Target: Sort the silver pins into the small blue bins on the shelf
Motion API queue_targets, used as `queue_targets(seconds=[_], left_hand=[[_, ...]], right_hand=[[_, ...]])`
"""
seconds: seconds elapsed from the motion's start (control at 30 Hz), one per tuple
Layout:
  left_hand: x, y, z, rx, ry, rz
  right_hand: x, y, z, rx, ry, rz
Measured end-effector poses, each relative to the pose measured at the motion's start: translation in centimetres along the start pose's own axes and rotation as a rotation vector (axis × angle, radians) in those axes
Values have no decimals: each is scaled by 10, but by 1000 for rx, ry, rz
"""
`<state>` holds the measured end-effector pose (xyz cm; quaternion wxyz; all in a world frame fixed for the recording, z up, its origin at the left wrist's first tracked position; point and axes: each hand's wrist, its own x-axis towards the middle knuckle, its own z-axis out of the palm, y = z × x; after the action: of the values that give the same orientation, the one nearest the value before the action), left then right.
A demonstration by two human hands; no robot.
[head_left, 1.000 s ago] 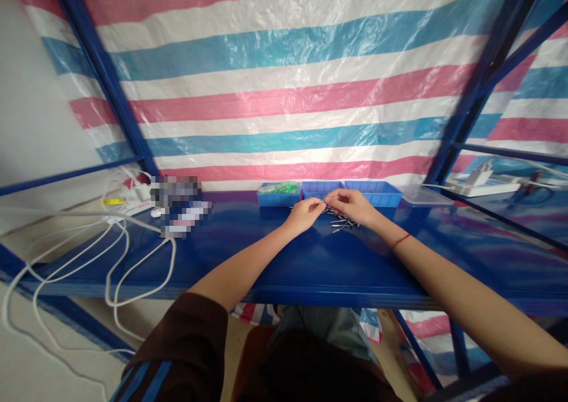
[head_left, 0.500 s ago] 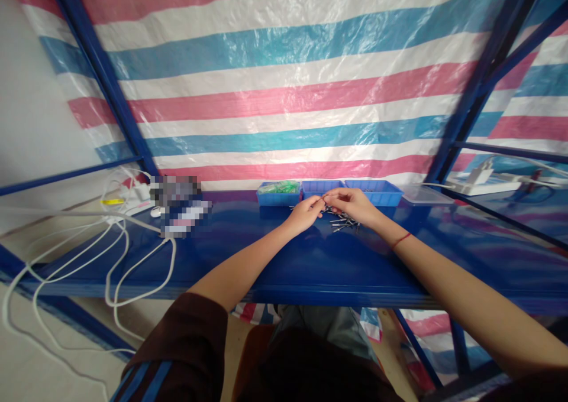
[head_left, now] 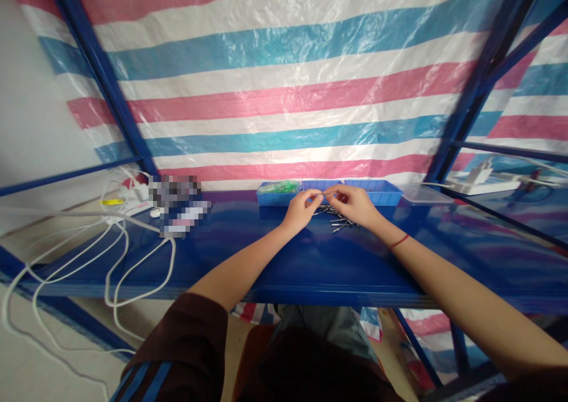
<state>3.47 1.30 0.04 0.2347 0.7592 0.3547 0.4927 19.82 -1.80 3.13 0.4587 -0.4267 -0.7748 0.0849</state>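
Note:
My left hand (head_left: pixel 302 210) and my right hand (head_left: pixel 355 204) meet fingertip to fingertip above the far half of the blue tabletop. Both are closed in a pinch. Whatever sits between the fingertips is thin and too small to name. Just below and in front of my right hand lies a loose pile of slim metal pin-like pieces (head_left: pixel 341 221), partly covered by that hand. Behind the hands stand three blue plastic bins: the left bin (head_left: pixel 279 198) contains green and clear pieces, the middle bin (head_left: pixel 314 185) is mostly hidden by my hands, and the right bin (head_left: pixel 384 196) shows little of its contents.
A clear plastic lid (head_left: pixel 428 194) lies right of the bins. White power strips sit at the left (head_left: pixel 128 208) and right (head_left: pixel 486 183), with white cables (head_left: pixel 118 272) looping over the left edge. Blue metal posts and a striped plastic sheet (head_left: pixel 284 88) close off the back.
My left hand's fingers have turned upward and drawn slightly apart from the right fingertips. My right hand has shifted a little left and up. The pile shows more plainly.

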Motion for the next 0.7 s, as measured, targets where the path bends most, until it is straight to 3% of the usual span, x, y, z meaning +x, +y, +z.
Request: queue_targets(seconds=[0.2,0.33,0.4,0.57,0.7], left_hand=[[-1,4,-2,37,78,58],[-2,5,-1,98,37,23],[-5,5,-2,168,-58,39],[-17,14,0,370,-387,315],[-23,23,6,460,-627,385]], right_hand=[[0,10,4,17,-88,19],[2,13,6,199,-218,156],[6,18,2,295,-142,274],[14,51,-20,326,280,632],[14,81,-36,179,338,721]])
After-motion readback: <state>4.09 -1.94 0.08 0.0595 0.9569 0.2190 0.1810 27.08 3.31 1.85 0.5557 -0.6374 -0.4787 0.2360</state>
